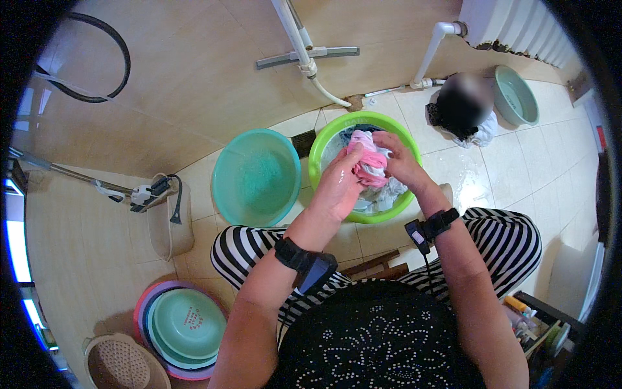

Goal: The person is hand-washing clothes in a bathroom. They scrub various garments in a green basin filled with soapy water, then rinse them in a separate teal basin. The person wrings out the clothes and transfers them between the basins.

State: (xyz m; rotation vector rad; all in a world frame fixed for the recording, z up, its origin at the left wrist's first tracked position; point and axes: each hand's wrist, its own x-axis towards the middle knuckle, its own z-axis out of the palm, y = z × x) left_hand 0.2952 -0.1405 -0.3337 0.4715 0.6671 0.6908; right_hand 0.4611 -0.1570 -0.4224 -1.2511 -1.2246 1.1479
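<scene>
My left hand (343, 177) and my right hand (399, 158) both hold a bunched pink-and-white wet cloth item (370, 159) between them. They are over a lime-green plastic basin (323, 200). Inside it, white fabric (388, 195) and some dark fabric (351, 130) lie in cloudy, sudsy water. The cloth hides part of the basin's contents. Directly left of this basin stands a turquoise basin (221, 192) with water in it.
Stacked basins (182, 318) and a beige footbath tub (92, 346) stand at lower left. Dark and white clothes (478, 132) lie on the tiles beside a pale green basin (532, 114). A white drain pipe (296, 36) runs down the wall. Shelving with bottles (522, 311) is at right.
</scene>
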